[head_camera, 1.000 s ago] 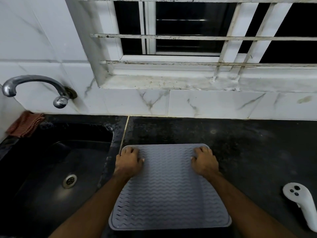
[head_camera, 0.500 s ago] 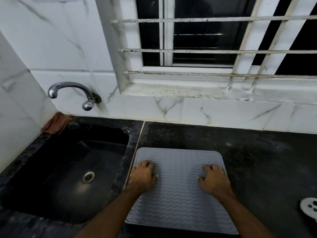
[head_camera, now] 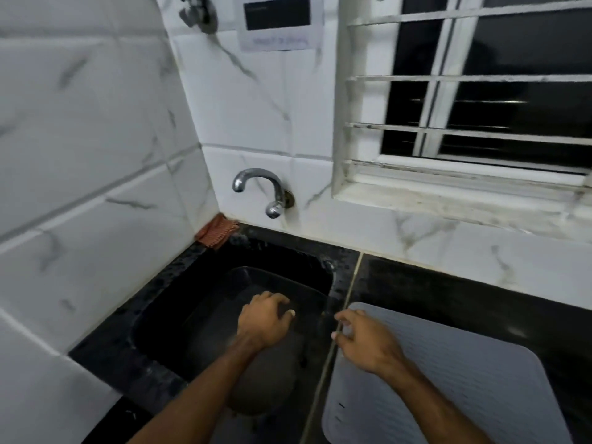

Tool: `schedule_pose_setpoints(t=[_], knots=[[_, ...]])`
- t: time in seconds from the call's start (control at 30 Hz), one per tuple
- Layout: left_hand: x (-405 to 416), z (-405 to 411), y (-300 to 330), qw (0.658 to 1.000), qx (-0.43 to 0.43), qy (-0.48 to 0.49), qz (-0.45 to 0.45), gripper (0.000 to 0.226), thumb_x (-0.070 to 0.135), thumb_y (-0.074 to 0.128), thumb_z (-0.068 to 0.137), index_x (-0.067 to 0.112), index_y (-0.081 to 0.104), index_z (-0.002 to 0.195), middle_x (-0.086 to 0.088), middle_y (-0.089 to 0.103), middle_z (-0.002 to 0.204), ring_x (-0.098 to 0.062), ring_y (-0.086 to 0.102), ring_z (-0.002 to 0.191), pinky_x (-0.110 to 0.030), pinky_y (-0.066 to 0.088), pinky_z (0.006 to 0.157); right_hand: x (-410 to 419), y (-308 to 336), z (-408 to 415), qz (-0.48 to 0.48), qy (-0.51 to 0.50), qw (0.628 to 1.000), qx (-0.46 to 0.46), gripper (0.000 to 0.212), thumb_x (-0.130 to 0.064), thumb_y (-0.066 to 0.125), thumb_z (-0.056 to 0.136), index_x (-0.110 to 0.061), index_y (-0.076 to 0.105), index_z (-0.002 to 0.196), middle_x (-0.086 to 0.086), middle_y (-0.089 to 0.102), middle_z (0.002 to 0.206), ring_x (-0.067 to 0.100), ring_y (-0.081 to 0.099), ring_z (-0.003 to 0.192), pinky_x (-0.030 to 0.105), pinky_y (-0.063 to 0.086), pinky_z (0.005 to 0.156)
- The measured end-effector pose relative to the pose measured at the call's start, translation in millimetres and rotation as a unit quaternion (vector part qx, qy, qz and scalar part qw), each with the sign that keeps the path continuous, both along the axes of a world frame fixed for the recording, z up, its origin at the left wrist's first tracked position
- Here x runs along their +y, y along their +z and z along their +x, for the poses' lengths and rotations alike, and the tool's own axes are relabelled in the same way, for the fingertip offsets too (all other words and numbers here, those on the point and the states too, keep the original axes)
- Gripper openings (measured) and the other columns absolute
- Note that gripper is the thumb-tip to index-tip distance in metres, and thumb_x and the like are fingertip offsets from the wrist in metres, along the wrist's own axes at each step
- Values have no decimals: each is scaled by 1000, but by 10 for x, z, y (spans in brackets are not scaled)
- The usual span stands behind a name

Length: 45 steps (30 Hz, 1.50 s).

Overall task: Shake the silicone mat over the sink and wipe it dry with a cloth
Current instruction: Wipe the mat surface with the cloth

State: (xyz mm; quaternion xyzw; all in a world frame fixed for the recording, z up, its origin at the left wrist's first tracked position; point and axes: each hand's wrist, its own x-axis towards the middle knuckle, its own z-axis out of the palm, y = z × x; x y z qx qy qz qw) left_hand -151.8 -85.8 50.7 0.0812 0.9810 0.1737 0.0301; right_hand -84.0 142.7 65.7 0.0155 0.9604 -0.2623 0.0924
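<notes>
The grey ribbed silicone mat (head_camera: 474, 386) lies flat on the black counter, right of the sink (head_camera: 192, 302). My right hand (head_camera: 365, 341) hovers over the mat's left edge with fingers spread, holding nothing. My left hand (head_camera: 266, 318) is off the mat and hangs over the black sink basin, fingers loosely curled and empty. An orange-red cloth (head_camera: 216, 232) lies bunched in the back left corner of the sink rim, against the wall.
A chrome tap (head_camera: 259, 190) juts from the tiled back wall above the sink. White marble tiles close off the left side. A barred window (head_camera: 480, 91) sits above the counter (head_camera: 448, 293) on the right.
Both hands have lifted off the mat. The left hand moved left over the sink, the right hand shifted to the mat's left edge. The view swung left and up.
</notes>
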Motion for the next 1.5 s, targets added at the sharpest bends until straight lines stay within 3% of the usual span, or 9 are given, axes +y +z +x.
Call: schedule_pose_setpoints(t=[0.3,0.4,0.53,0.9,1.1,1.2,1.3,1.37,1.5], knots=[[-1940,-1338,32,993,-4,106,-47,54,58,53,88,30,55,134,-1,56,135,-24,50,127,-45,38,106,-1965,32,-1568,-35,56,998,1,57,-50,61,90,-34,46,143,-7,54,138,16,56,124,37,47,105],[-2313,-1755,10,993,-15,112,-45,56,55,53,91,23,53,137,-6,55,139,-28,50,128,-42,39,108,-2419,-49,-2188,-115,1,992,-58,57,-46,65,92,-25,49,141,-1,60,129,18,62,113,33,50,98],[-2557,-2234,-82,997,-31,73,-6,45,37,52,95,16,54,135,-11,54,138,-32,51,125,-40,42,105,-2928,-192,-2935,-296,-143,931,-157,58,-41,67,94,-15,50,142,5,63,120,19,63,105,33,55,84],[-2707,-3028,-464,998,26,51,40,34,17,46,97,8,60,127,-13,58,132,-30,51,122,-36,40,104,-3679,-775,-4125,-501,-292,790,-200,66,-23,68,92,-11,39,150,8,50,148,26,50,129,42,50,98],[-2671,-3154,-494,990,16,75,115,35,13,48,95,6,59,128,-15,60,130,-32,54,120,-34,42,101,-3851,-876,-4386,-518,-337,771,-154,31,-5,64,91,-3,65,122,14,69,123,25,63,101,31,50,67],[-2610,-3157,-436,944,-6,204,260,27,23,53,99,6,68,114,-15,68,118,-30,62,110,-25,43,86,-3820,-791,-4340,-529,-334,766,-149,29,-5,58,89,-7,68,116,10,72,112,24,66,97,29,49,68],[-2460,-3070,-310,815,-93,318,474,33,39,51,100,12,69,91,-13,71,103,-29,67,90,-34,54,79,-3661,-620,-4061,-581,-305,737,-163,20,-6,56,88,-15,68,101,3,72,96,17,66,85,30,51,74],[-2347,-2957,-227,733,-202,314,569,40,56,47,98,22,66,94,-4,69,105,-23,64,94,-36,51,77,-3464,-482,-3750,-619,-271,717,-173,20,-3,56,88,-16,68,98,4,73,92,15,67,82,30,55,72],[-2047,-2667,-284,673,-404,221,579,55,69,51,89,24,73,109,-4,76,104,-23,68,103,-35,52,81,-2968,-250,-2986,-673,-205,692,-164,43,8,46,86,-13,70,115,7,75,109,19,72,91,33,61,77]])
